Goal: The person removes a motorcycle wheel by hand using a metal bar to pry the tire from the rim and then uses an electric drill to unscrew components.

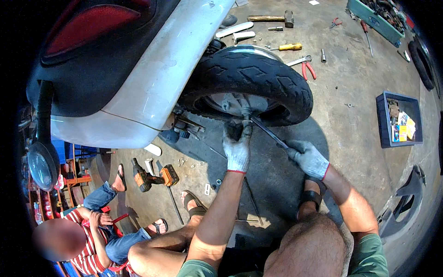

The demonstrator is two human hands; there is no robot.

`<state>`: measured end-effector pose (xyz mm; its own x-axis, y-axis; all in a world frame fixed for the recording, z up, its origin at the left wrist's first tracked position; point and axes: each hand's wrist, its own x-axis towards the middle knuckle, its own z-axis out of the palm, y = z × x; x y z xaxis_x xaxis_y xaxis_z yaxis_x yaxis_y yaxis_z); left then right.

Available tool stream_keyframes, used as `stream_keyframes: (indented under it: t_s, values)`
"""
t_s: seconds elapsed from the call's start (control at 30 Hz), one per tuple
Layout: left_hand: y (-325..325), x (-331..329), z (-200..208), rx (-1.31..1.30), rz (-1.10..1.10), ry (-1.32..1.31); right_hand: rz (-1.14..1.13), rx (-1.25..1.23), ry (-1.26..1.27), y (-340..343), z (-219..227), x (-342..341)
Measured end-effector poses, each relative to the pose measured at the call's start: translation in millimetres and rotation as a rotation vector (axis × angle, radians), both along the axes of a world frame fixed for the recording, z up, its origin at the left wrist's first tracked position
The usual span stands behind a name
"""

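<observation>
A socket wrench (pixel 269 130) with a long steel handle sits with its head at the hub (pixel 230 103) of a scooter wheel. My right hand (pixel 305 158), in a grey-white work glove dirty at the fingers, is closed round the handle's outer end. The fingers of my left hand (pixel 237 150), gloved too, are closed about the wrench's head, right beside the hub; the exact fit on the axle is partly hidden by them. Round the hub is a black treaded tyre (pixel 258 74). The scooter's white body panel (pixel 138 76) rises to the left.
A hammer (pixel 270 19), yellow-handled screwdriver (pixel 290 46), red-handled pliers (pixel 309 71) and spanner (pixel 300 60) lie beyond the wheel. Right stands a blue crate (pixel 385 121). Two cordless power tools (pixel 140 176) lie left, near a seated person in a striped shirt (pixel 85 231).
</observation>
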<state>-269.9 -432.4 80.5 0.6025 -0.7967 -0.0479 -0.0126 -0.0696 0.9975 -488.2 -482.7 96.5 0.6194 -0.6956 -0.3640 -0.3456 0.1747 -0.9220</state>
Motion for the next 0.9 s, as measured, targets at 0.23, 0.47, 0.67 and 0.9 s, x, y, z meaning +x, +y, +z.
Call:
stream_keyframes:
  t_s: [0.23, 0.47, 0.67, 0.9]
  values:
    - [-3.0, -9.9, 9.8, -0.034, 0.001, 0.2, 0.062, -0.004, 0.04, -0.5, -2.2, -4.6]
    - [-2.4, 10.9, 4.4, -0.045, -0.17, 0.102, -0.142, 0.052, 0.055, 9.3, -32.6, -15.0]
    - [2.9, 17.6, -5.3, -0.032, -0.13, -0.021, -0.132, -0.057, 0.079, 26.2, -45.3, -28.0]
    - [22.8, -9.8, 10.1, 0.011, -0.107, -0.015, -0.096, -0.11, 0.183, 32.2, -47.2, -38.9]
